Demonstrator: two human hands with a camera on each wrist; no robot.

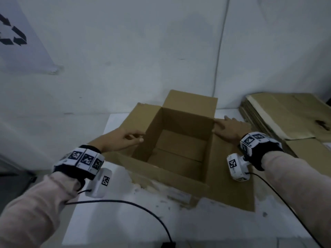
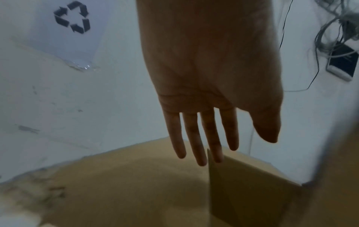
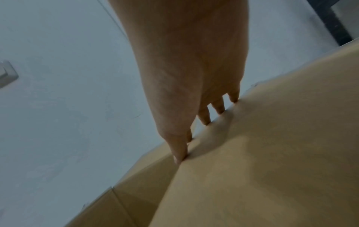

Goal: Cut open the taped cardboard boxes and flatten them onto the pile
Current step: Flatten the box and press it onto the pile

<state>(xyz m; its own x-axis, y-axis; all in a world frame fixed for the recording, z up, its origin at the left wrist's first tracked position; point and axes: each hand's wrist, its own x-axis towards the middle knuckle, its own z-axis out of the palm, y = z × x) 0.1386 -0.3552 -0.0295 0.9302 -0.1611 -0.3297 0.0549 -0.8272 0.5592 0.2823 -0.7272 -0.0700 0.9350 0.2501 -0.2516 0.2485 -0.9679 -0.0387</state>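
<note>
The open cardboard box (image 1: 179,145) stands upright on the white desk (image 1: 111,221), directly between the two hands, its mouth facing up and all four top flaps folded outward. Its bottom flaps are closed; whether tape holds them cannot be told.

The left hand (image 1: 123,138) sits at the box's left wall, above the left flap. In the left wrist view its fingers (image 2: 213,138) are straight and spread, holding nothing, with the tips reaching down at the box's far left corner edge.

The right hand (image 1: 231,127) is at the far right corner of the rim. Its fingers (image 3: 204,116) are straight and hold nothing; their tips meet the cardboard along the fold of the right flap.

So the box lies inward of both hands, and each is about equally near its own wall. I judge that collapsing it means pushing opposite corners toward each other, once the bottom is freed.

The pile of flattened cardboard (image 1: 286,119) lies just to the right, near the right hand, so that side is the shorter way over. The wall (image 1: 125,68) stands close behind the box and limits room to tip it backward. A cable (image 1: 143,208) trails across the desk in front.
</note>
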